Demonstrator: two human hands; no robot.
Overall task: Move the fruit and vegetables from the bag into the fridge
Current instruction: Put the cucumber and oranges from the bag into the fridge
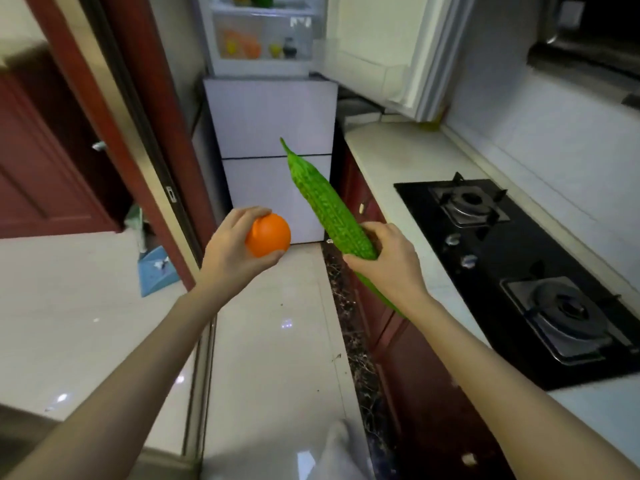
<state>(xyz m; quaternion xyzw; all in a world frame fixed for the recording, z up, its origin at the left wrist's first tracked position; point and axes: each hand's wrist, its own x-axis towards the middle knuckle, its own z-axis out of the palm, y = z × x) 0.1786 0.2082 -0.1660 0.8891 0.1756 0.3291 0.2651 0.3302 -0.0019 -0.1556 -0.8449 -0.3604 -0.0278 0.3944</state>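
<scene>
Left hand (235, 251) cups the orange (268, 234), grip wrapped round its left side. Right hand (388, 261) pinches the bitter gourd (325, 206) low down, so most of it juts far toward the open fridge (270, 109). That top-heavy length could swing or slip; the bag (332, 452) sits near, below.

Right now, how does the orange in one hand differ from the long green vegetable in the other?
The orange is round and smooth; the bitter gourd is long, ridged and bumpy. The orange is orange, the gourd bright green. The left hand cups the orange whole, while the gourd sticks out both sides of the right hand, tip tilted up. Both are held in the air, facing the open fridge.
</scene>
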